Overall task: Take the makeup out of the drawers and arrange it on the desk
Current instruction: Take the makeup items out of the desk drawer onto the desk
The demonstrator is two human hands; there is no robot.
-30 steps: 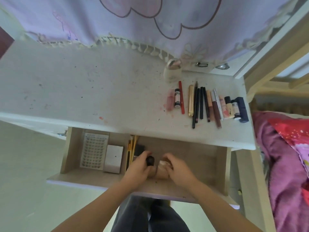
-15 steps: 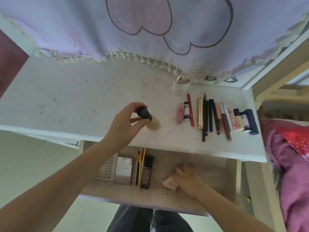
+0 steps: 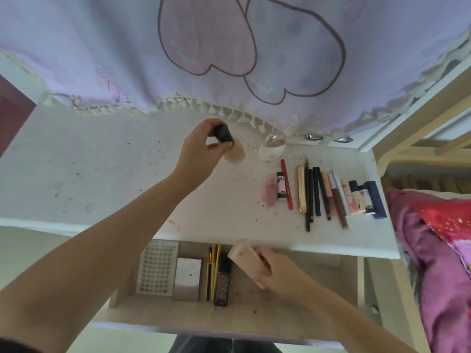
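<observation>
My left hand grips a beige foundation bottle by its black cap, far back on the white desk, left of a clear rounded bottle. My right hand holds a pale pink tube above the open drawer, near the desk's front edge. A row of pencils, tubes and lipsticks lies on the desk's right side. In the drawer lie a dark rectangular bottle, yellow-handled brushes, a white box and a gridded sheet.
A lilac curtain with heart outlines hangs over the desk's back edge. A purple and red blanket lies on a bed to the right, beside a wooden bed frame. Two metal handles sit at the back right.
My left hand carried the black-capped bottle from the drawer to the back of the desk. My right hand picked up the pink tube and lifted it toward the desk edge.
</observation>
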